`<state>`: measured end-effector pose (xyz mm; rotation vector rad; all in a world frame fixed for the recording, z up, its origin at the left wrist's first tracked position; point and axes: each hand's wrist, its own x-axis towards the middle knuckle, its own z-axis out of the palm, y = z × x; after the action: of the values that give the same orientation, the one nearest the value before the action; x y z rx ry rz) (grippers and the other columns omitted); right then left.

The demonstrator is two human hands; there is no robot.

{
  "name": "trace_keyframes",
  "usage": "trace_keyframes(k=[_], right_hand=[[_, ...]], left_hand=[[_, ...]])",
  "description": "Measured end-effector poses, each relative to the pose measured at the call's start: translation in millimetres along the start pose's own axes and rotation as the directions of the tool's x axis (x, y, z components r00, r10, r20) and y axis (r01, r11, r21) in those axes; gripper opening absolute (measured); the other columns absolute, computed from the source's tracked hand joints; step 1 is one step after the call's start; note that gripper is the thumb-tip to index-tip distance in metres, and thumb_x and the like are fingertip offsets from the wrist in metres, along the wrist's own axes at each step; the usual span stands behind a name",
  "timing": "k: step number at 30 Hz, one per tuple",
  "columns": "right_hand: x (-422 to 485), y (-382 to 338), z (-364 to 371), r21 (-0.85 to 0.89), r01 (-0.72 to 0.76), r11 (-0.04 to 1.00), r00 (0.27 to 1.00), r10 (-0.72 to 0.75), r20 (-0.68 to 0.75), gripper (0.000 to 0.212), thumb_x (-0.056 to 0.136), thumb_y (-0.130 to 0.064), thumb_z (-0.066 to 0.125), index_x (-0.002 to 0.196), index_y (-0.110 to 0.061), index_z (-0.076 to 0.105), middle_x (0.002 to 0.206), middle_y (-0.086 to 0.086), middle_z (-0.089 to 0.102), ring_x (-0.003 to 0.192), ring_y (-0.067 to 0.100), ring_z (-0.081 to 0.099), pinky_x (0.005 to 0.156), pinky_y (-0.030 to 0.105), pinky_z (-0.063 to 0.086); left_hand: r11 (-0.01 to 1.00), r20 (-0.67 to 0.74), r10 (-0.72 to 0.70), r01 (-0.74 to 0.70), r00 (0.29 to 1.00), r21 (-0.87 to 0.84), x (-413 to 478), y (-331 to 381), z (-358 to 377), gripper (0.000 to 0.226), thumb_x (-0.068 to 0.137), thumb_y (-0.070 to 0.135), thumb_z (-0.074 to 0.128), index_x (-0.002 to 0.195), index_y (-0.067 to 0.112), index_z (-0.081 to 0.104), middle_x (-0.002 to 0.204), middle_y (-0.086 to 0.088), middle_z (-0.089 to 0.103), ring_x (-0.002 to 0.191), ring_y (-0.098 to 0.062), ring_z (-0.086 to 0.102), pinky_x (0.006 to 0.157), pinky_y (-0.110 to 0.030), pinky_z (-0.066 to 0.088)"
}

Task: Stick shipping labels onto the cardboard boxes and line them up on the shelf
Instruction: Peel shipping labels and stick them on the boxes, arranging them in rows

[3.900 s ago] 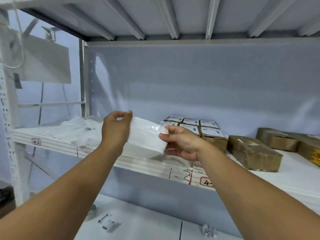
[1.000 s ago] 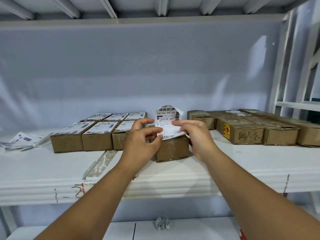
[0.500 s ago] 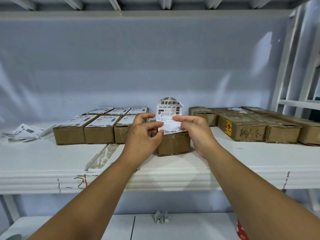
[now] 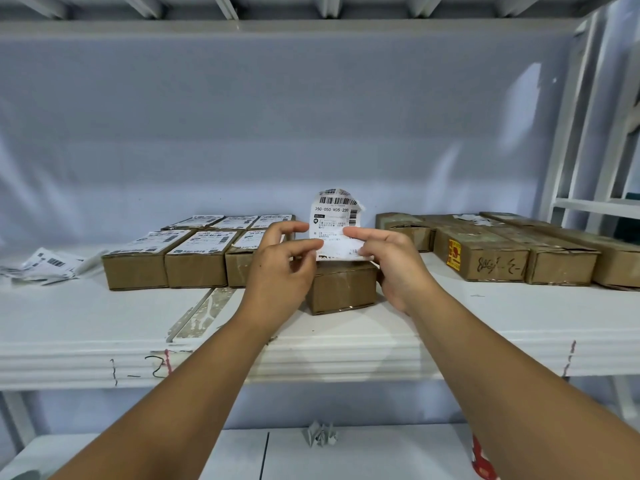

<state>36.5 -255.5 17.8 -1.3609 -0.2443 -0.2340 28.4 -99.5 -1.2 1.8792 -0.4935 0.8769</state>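
While left hand (image 4: 280, 268) pinches label (image 4: 334, 223), right hand (image 4: 394, 265) mirrors.

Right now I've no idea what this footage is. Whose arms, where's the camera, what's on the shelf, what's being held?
No machine here: a person wears one wide-angle camera on the head, so you look forward and down along their own bare arms. The left hand and right hand both pinch one shipping label, their grip holding it upright over a plain cardboard box at the front of the white shelf. Left of it sit six labelled boxes in two rows; to the right, longer brown boxes. Loose label sheets lie at far left, crumpled paper on the lower shelf.
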Motion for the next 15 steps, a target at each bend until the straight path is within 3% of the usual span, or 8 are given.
trace_keyframes(k=[4, 6, 8, 11, 15], right_hand=[[3.0, 2.8, -0.4, -0.065, 0.004, 0.998, 1.000, -0.003, 0.017, 0.040, 0.083, 0.011, 0.043, 0.091, -0.015, 0.072, 0.105, 0.013, 0.069, 0.084, 0.017, 0.065, 0.059, 0.017, 0.049], [3.5, 3.9, 0.0, -0.089, 0.008, 0.996, 1.000, -0.006, 0.022, 0.038, 0.082, 0.011, 0.046, 0.090, -0.016, 0.072, 0.103, 0.012, 0.070, 0.086, 0.018, 0.066, 0.064, 0.018, 0.050], [3.0, 4.0, 0.4, -0.098, 0.018, 0.995, 0.999, -0.015, 0.033, 0.036, 0.082, 0.011, 0.048, 0.091, -0.016, 0.071, 0.098, 0.009, 0.071, 0.084, 0.016, 0.067, 0.067, 0.018, 0.052], [2.4, 4.4, 0.9, -0.116, 0.034, 0.993, 0.999, -0.029, 0.042, 0.036, 0.082, 0.011, 0.049, 0.095, -0.015, 0.070, 0.093, 0.004, 0.070, 0.081, 0.013, 0.067, 0.068, 0.015, 0.052], [1.5, 5.3, 1.1, -0.160, 0.052, 0.986, 0.998, -0.047, 0.034, 0.038, 0.082, 0.010, 0.050, 0.100, -0.017, 0.070, 0.098, 0.002, 0.069, 0.084, 0.009, 0.066, 0.072, 0.015, 0.052]], left_hand=[[1.000, 0.005, -0.011, 0.011, 1.000, 0.020, -1.1, 1.6, -1.1, 0.019, 0.088, 0.004, 0.058, 0.091, 0.014, 0.074, 0.114, 0.008, 0.050, 0.099, -0.005, 0.056, 0.088, -0.019, 0.048], [0.999, 0.004, -0.035, 0.035, 0.999, 0.018, -1.5, 3.0, -2.2, 0.017, 0.088, 0.008, 0.059, 0.087, 0.015, 0.075, 0.113, 0.009, 0.051, 0.094, 0.004, 0.054, 0.081, -0.010, 0.045], [0.996, 0.004, -0.079, 0.079, 0.997, -0.028, -0.7, 4.2, -3.8, 0.020, 0.090, 0.012, 0.058, 0.080, 0.019, 0.074, 0.109, 0.010, 0.053, 0.092, 0.008, 0.052, 0.078, -0.009, 0.043], [0.995, 0.008, -0.090, 0.091, 0.996, -0.045, -0.6, 4.3, -4.8, 0.023, 0.090, 0.016, 0.059, 0.073, 0.026, 0.070, 0.100, 0.013, 0.054, 0.092, 0.007, 0.052, 0.077, -0.008, 0.040], [0.997, -0.009, -0.083, 0.083, 0.996, 0.001, -1.3, 4.7, -1.9, 0.012, 0.085, 0.013, 0.066, 0.076, 0.020, 0.071, 0.103, 0.007, 0.056, 0.091, 0.003, 0.053, 0.069, 0.001, 0.035]])
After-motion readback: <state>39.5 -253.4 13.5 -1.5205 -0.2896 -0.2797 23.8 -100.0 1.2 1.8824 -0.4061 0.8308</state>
